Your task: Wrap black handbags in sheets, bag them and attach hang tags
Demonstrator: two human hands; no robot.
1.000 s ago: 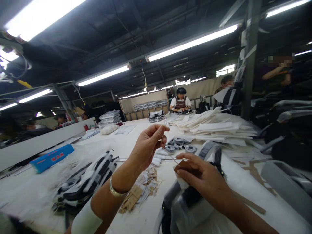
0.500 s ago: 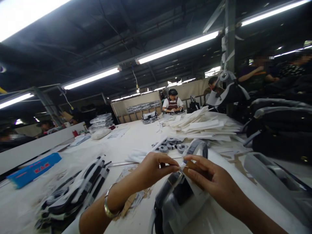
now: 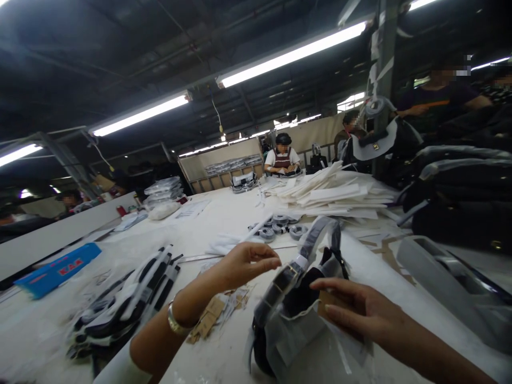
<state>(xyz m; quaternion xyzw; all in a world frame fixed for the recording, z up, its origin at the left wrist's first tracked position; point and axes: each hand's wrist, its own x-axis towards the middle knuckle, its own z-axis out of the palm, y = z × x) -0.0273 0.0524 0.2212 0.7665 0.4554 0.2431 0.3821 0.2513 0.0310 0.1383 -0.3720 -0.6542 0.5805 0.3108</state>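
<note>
A black handbag [image 3: 294,333] wrapped in pale protective sheeting stands on the table in front of me. Its handle [image 3: 316,240] has clear wrap around it and rises in an arch, with a gold-coloured buckle [image 3: 294,271] on the strap. Just left of that buckle is my left hand [image 3: 250,262], thumb and forefinger drawn together in a pinch; anything between the tips is too small to make out. At the bag's right side, my right hand [image 3: 356,309] holds a brown card [image 3: 326,308] partly hidden by its fingers.
Brown paper tags [image 3: 212,317] lie left of the bag, beside a stack of wrapped black pieces [image 3: 124,304]. A blue box [image 3: 60,269] is far left. Behind are rolled straps [image 3: 276,228] and white sheets [image 3: 328,194]. A grey tape dispenser [image 3: 452,288] stands right; co-workers sit beyond.
My hands have drawn apart from the strap, left hand to the left, right hand to the right and down with the brown card. The buckle and handle now show uncovered.
</note>
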